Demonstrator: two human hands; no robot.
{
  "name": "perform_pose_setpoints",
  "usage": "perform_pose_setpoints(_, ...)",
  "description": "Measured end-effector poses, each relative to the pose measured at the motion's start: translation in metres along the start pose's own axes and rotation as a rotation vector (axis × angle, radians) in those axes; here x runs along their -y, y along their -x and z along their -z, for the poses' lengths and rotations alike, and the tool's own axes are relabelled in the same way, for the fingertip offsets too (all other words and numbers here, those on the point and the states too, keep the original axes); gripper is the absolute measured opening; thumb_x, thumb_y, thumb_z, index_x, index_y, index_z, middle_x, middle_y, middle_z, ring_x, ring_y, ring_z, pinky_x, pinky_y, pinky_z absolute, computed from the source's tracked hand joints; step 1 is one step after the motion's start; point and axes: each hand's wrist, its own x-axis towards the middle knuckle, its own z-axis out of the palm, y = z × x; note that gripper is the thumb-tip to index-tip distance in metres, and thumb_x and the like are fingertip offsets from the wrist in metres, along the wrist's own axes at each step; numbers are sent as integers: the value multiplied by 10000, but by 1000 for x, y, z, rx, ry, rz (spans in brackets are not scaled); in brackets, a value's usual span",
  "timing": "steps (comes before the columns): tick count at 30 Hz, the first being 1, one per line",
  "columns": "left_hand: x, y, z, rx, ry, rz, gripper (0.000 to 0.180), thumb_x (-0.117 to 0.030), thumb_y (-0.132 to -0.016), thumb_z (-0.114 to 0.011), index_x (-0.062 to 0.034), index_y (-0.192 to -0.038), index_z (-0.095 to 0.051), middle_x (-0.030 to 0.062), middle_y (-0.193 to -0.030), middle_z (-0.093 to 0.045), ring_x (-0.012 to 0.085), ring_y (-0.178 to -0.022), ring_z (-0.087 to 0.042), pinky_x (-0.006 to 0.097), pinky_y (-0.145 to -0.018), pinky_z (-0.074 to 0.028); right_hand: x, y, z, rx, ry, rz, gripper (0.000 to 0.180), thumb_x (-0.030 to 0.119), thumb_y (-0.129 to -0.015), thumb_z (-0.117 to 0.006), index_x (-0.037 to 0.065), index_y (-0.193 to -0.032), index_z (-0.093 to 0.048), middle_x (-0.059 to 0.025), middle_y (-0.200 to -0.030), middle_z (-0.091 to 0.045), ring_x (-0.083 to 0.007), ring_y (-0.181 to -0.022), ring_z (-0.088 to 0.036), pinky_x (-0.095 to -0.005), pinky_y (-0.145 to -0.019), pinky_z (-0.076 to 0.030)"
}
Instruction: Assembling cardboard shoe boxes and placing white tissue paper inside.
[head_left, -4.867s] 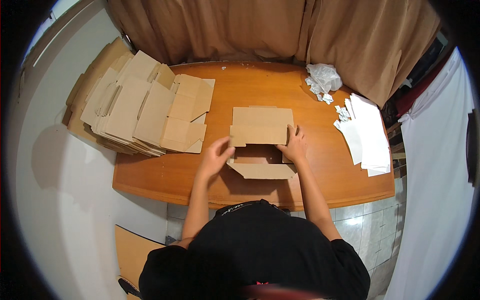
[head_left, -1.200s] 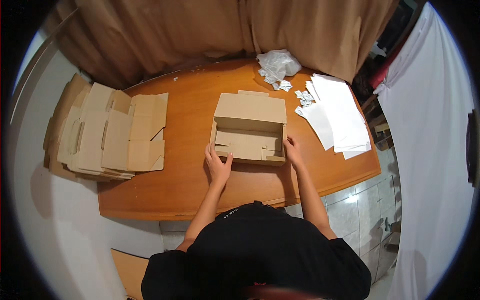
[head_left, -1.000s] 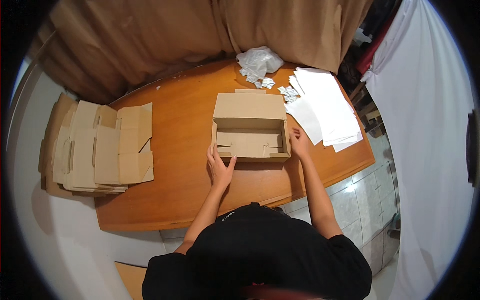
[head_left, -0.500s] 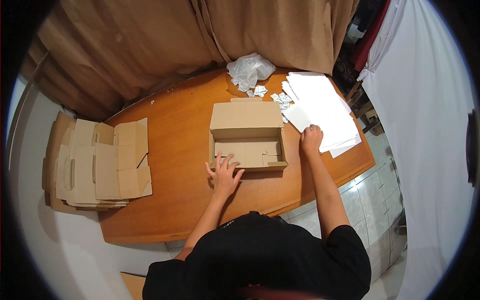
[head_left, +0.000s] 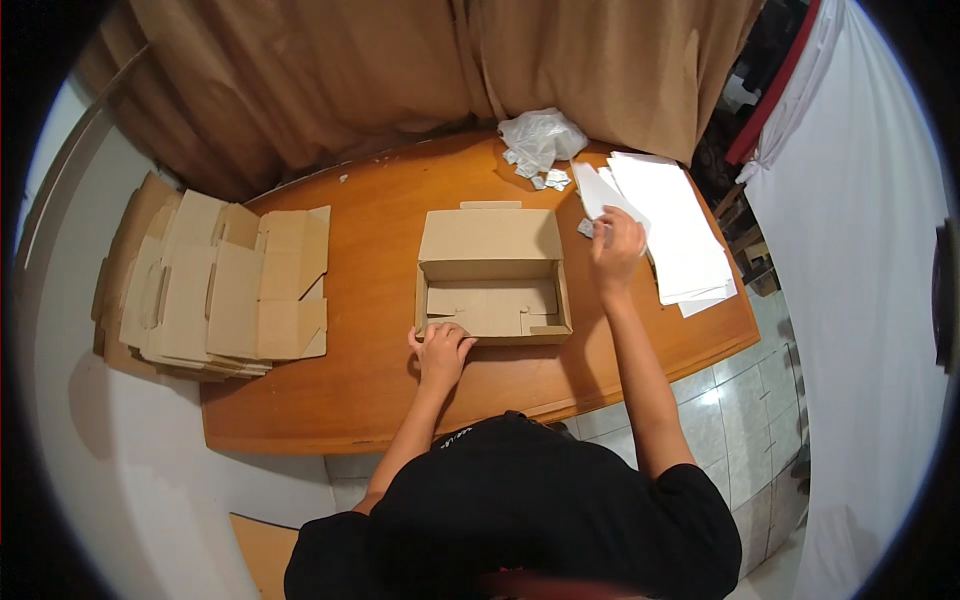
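Note:
In the middle of the table stands an open cardboard box [head_left: 490,262], its lid folded back on the far side and nothing but bare cardboard showing inside. My left hand [head_left: 441,350] grips the box's near wall at the left corner, fingers over the edge. To the right of the box, my right hand [head_left: 619,240] pinches a white sheet of paper [head_left: 597,190], raised and tilted off the table. Beside it lies the stack of white paper [head_left: 676,240]. Small white packets [head_left: 585,229] show partly beneath the lifted sheet.
Flattened cardboard boxes [head_left: 235,285] are piled at the table's left end. A translucent plastic bag [head_left: 541,138] sits at the back edge, with more small packets by its mouth. Brown curtain [head_left: 350,90] hangs behind the table [head_left: 380,215]; white cloth [head_left: 850,250] hangs to the right.
My right hand has lifted the sheet from beside the stack and drawn it slightly left. The left hand's fingers have closed over the box's near edge. The whole view has shifted a little.

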Motion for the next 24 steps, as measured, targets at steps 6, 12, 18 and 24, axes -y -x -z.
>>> perform_pose_setpoints(6, 31, 24, 26, 51, -19, 38, 203, -316, -787, -616, -116, -810, -646, -10, -929, -598, 205, -952, -502, 575, -944, -193, 105, 57, -17, 301, -112, 395, 112, 188, -761, -630, 118, -820, -567, -67, -898, -606, -234, -945, -555, -587, -974, -238)
perform_pose_setpoints(12, 54, 41, 45, -68, 115, 105, 603, -438, -755, -631, -44, -1190, -491, 171, -1210, -484, 310, -1190, -342, 570, -981, -105, 150, 105, -8, 683, -264, 516, 142, 153, -726, -647, 153, -818, -538, 37, -950, -594, -208, -1085, -496, -654, -978, -170)
perform_pose_setpoints(18, 46, 24, 76, -241, 421, 324, 683, -332, -771, -635, -81, -1309, -296, 152, -1123, -541, 276, -1068, -472, 483, -953, -183, 163, 109, 12, 737, -191, 451, 121, 202, -747, -630, 119, -791, -554, 9, -912, -587, -270, -1082, -482, -709, -931, -180)
perform_pose_setpoints(24, 69, 9, 72, -198, 768, 390, 429, -173, -752, -659, -60, -1141, -518, 82, -776, -624, 155, -673, -553, 273, -602, -440, 169, 95, 33, 759, -150, 362, 126, 196, -735, -649, 117, -813, -589, 9, -981, -569, -294, -1097, -461, -703, -931, -191)
